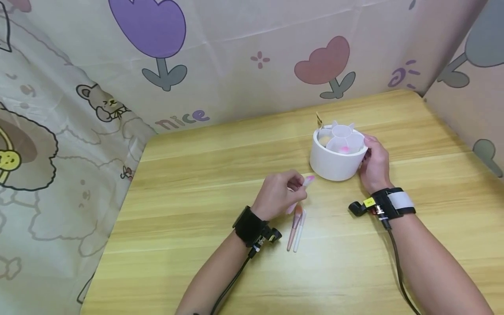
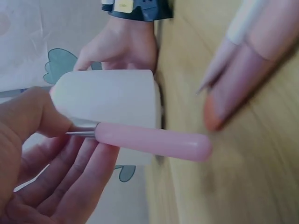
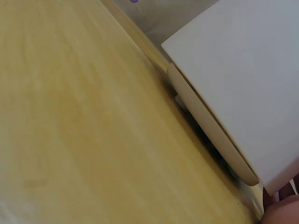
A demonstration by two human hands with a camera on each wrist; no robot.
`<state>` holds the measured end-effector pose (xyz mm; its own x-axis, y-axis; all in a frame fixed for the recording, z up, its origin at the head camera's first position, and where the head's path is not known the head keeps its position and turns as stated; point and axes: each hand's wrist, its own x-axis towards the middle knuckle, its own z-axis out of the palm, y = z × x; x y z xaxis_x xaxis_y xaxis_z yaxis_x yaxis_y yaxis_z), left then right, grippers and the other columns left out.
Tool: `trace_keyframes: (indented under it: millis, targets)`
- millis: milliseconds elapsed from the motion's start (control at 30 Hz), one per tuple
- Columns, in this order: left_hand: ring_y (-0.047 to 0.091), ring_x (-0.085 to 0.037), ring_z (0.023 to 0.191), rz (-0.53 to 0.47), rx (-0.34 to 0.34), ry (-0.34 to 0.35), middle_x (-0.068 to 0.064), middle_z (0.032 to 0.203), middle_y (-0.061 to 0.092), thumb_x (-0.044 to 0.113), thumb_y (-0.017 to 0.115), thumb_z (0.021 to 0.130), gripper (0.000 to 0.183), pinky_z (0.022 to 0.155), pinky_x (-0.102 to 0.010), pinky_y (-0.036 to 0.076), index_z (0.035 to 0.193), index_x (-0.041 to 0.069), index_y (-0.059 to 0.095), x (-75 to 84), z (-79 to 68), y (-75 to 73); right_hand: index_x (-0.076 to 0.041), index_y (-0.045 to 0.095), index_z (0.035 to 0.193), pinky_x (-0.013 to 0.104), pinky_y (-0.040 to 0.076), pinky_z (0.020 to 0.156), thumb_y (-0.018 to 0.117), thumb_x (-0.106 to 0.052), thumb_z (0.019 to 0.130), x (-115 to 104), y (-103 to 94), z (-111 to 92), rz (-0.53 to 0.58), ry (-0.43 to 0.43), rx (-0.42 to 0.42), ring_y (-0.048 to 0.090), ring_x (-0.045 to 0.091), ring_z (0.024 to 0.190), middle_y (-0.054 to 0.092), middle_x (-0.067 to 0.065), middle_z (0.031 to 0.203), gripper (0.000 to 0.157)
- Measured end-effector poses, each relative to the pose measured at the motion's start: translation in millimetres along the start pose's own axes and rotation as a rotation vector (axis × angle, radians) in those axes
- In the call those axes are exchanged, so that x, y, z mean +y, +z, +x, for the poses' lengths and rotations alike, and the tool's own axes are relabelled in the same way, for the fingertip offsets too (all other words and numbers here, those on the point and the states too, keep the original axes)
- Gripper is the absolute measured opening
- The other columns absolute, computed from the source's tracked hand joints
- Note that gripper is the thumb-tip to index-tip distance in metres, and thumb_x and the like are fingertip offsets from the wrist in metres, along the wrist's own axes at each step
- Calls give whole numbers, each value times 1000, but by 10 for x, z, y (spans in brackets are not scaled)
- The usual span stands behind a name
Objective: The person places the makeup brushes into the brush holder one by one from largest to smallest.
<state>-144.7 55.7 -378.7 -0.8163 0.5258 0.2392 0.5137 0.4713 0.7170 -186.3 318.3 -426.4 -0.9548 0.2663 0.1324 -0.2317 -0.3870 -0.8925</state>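
Note:
My left hand [image 1: 277, 194] pinches a makeup brush [image 2: 154, 141] with a pink handle at its metal collar, between thumb and fingers. The brush's pink-tipped bristles show past the fingertips in the head view, just in front of a white round brush holder [image 1: 334, 166]. Around the right side of that holder my right hand [image 1: 375, 166] grips the wall, with its fingers partly hidden behind it. Inside, the holder has dividers, a pink-tipped item, a pale tan item and a thin gold-coloured piece rising at the back left.
Two more makeup brushes lie side by side on the wooden table below my left hand: one with orange-brown bristles [image 1: 293, 232], one with a white handle [image 1: 300, 234]. A patterned curtain [image 1: 228, 65] hangs behind the table. Cables run from both wrist cameras along the forearms.

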Motion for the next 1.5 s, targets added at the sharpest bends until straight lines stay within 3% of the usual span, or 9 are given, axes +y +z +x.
trace_keyframes:
  millis: [533, 833, 1200, 1500]
  targets:
    - [63, 2, 76, -61, 104, 124, 0, 83, 68, 4, 65, 81, 8, 67, -5, 51, 89, 5, 64, 140, 167, 59, -3, 56, 116, 29, 32, 92, 46, -31, 98, 11, -22, 15, -12, 6, 10, 45, 16, 104, 52, 6, 115, 35]
    - [64, 0, 78, -71, 143, 140, -1, 84, 69, 5, 66, 82, 8, 68, -6, 51, 90, 6, 65, 206, 260, 84, -5, 60, 115, 26, 36, 88, 45, -27, 98, 2, -9, 27, -29, -10, 25, 47, 15, 99, 54, 6, 113, 31]
    - [64, 1, 78, -72, 144, 157, -1, 86, 70, 6, 67, 83, 8, 67, -4, 50, 90, 5, 64, 325, 351, 114, -5, 62, 112, 28, 35, 88, 45, -26, 98, 15, 22, 21, -23, -18, 44, 48, 15, 98, 56, 6, 112, 30]
    - [65, 1, 78, -84, 156, 226, -3, 86, 71, 5, 66, 84, 8, 69, -4, 49, 92, 3, 65, 460, 512, 181, -4, 62, 111, 27, 38, 92, 47, -26, 98, 30, 26, 45, 17, -33, 44, 50, 16, 104, 57, 6, 110, 30]
